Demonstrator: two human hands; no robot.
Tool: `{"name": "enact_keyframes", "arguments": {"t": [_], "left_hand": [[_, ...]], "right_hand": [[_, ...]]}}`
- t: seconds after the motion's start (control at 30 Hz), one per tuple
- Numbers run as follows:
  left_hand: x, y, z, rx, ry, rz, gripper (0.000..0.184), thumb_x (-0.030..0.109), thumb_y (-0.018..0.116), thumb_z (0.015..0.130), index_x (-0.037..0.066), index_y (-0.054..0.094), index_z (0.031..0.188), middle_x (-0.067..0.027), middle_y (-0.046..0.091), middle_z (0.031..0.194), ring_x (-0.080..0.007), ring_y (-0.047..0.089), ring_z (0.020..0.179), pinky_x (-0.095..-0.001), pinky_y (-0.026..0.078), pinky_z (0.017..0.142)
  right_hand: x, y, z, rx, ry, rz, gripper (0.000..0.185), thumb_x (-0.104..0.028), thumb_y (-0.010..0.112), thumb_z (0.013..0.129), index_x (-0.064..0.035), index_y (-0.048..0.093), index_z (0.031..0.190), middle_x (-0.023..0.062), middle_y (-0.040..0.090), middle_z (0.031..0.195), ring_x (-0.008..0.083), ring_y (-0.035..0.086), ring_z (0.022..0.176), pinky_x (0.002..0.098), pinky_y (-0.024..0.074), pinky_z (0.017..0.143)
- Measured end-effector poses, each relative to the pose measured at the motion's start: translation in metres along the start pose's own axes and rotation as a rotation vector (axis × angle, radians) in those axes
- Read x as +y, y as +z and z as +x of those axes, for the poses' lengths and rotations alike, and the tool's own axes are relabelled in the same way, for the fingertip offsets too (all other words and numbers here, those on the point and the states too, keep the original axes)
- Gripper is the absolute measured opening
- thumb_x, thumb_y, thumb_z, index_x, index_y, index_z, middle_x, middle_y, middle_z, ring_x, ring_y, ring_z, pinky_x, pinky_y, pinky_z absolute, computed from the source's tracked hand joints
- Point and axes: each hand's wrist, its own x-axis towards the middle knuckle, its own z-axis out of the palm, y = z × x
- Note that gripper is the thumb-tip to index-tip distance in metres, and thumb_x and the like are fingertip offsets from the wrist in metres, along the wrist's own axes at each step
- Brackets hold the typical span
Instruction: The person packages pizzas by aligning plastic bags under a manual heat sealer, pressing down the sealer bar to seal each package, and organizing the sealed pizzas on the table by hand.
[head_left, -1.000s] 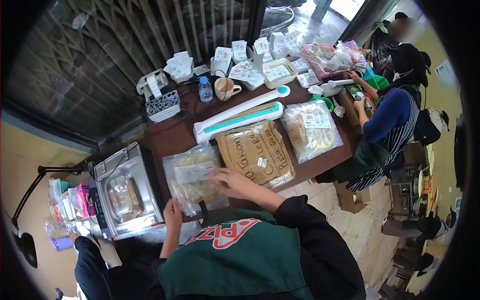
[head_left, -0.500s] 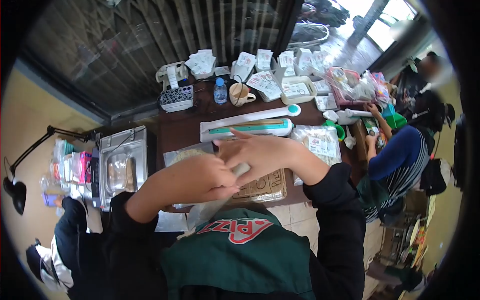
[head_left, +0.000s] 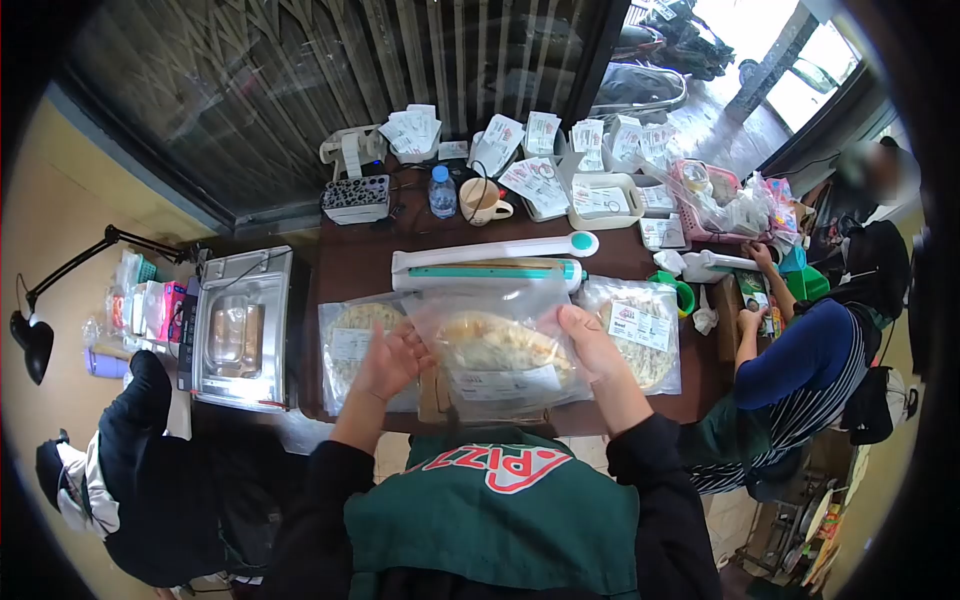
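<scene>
In front of me, a clear plastic bag [head_left: 535,297] is held up at a tilt above the table, its film glossy and creased, with a pizza [head_left: 500,340] lying low inside, pale and patched with brown, a curved oval from here. A white paper label [head_left: 507,382] sits flat along its lower part. The right hand [head_left: 592,345] has thumb and fingers clamped on the bag's right edge. The left hand [head_left: 392,362] is by the opposite edge, fingers spread apart; I can't tell whether they touch the film.

Partly hidden below the bag is some brown cardboard [head_left: 432,398]. Two more bagged rounds lie flat, a left packet [head_left: 345,318] and a right packet [head_left: 655,345], both mottled and labelled.

Just beyond stretches a long heat sealer [head_left: 490,270], hard white plastic with a teal strip, hemming in the far side. Bare brown table [head_left: 350,265] shows left of it, and a strip runs between it and the ceramic mug [head_left: 482,200] and water bottle [head_left: 442,192]. A shiny, square-cornered steel machine [head_left: 240,340] leaves only a narrow gap beside the left packet; more bare surface lies past the right one.
</scene>
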Motion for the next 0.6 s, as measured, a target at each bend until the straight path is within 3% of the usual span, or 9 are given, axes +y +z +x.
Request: {"name": "enact_keyframes", "arguments": {"t": [0.1,0.2,0.23,0.27,0.3,0.4,0.5,0.6], "left_hand": [[-0.05,-0.014,0.025,0.538,0.222,0.53,0.046,0.042,0.045,0.101,0.006,0.057,0.128,-0.0114,0.058,0.129,-0.0199,0.054,0.119,-0.0318,0.046,0.092],[-0.056,-0.063,0.043,0.86,0.17,1.029,0.04,0.037,0.045,0.102,0.004,0.067,0.105,-0.011,0.064,0.113,-0.0163,0.057,0.107,-0.0283,0.045,0.084],[-0.055,-0.056,0.048,0.88,0.189,1.141,0.039,0.036,0.046,0.101,0.003,0.067,0.1,-0.0106,0.065,0.108,-0.0182,0.057,0.104,-0.0299,0.045,0.083],[-0.054,-0.042,0.055,0.899,0.209,1.255,0.038,0.035,0.047,0.101,0.003,0.067,0.095,-0.0101,0.065,0.102,-0.02,0.057,0.101,-0.0315,0.045,0.083],[-0.051,-0.034,0.061,0.917,0.227,1.37,0.037,0.033,0.048,0.101,0.003,0.067,0.09,-0.0097,0.065,0.097,-0.0219,0.058,0.097,-0.0331,0.044,0.082],[-0.043,-0.074,0.083,0.896,0.537,1.878,0.033,0.034,0.053,0.097,0.005,0.068,0.093,-0.0092,0.064,0.104,-0.0287,0.056,0.098,-0.0404,0.043,0.088],[-0.036,-0.071,0.102,1.128,0.425,2.024,0.032,0.037,0.056,0.093,0.008,0.07,0.092,-0.008,0.061,0.115,-0.0345,0.053,0.106,-0.0472,0.04,0.092],[-0.026,-0.091,0.12,1.236,0.099,1.854,0.035,0.043,0.057,0.092,0.011,0.071,0.094,-0.008,0.056,0.123,-0.0343,0.05,0.113,-0.0498,0.039,0.094]], "right_hand": [[0.042,-0.018,0.013,0.252,-0.033,0.135,0.029,-0.027,0.049,0.102,-0.0028,0.063,0.107,0.0054,0.069,0.099,0.0161,0.065,0.093,0.031,0.0494,0.088],[0.1,-0.07,0.034,0.434,-0.151,0.062,0.023,-0.024,0.052,0.101,-0.0051,0.065,0.098,0.0018,0.067,0.092,0.0103,0.061,0.084,0.025,0.0475,0.077],[0.115,-0.089,0.041,0.484,-0.191,0.017,0.022,-0.023,0.053,0.101,-0.0055,0.065,0.096,0.0005,0.066,0.089,0.0086,0.059,0.08,0.0232,0.0464,0.073],[0.112,-0.087,0.042,0.548,-0.21,-0.034,0.021,-0.022,0.056,0.099,-0.0076,0.063,0.086,-0.0039,0.059,0.076,0.0046,0.05,0.067,0.0204,0.0397,0.062],[0.106,-0.086,0.043,0.579,-0.171,-0.129,0.022,-0.022,0.057,0.099,-0.0082,0.062,0.083,-0.0047,0.056,0.073,0.0041,0.048,0.065,0.0202,0.0382,0.06],[0.095,-0.091,0.053,0.631,-0.108,-0.396,0.025,-0.023,0.057,0.099,-0.0092,0.058,0.078,-0.0066,0.051,0.067,0.0033,0.043,0.06,0.0202,0.035,0.056],[0.105,-0.112,0.071,0.644,-0.14,-0.667,0.027,-0.024,0.058,0.098,-0.0081,0.055,0.076,-0.0064,0.049,0.065,0.0039,0.041,0.06,0.0218,0.0351,0.055],[0.109,-0.122,0.078,0.735,-0.136,-0.902,0.028,-0.025,0.059,0.097,-0.0061,0.054,0.077,-0.0052,0.048,0.065,0.0053,0.04,0.061,0.0237,0.0354,0.056]]}}
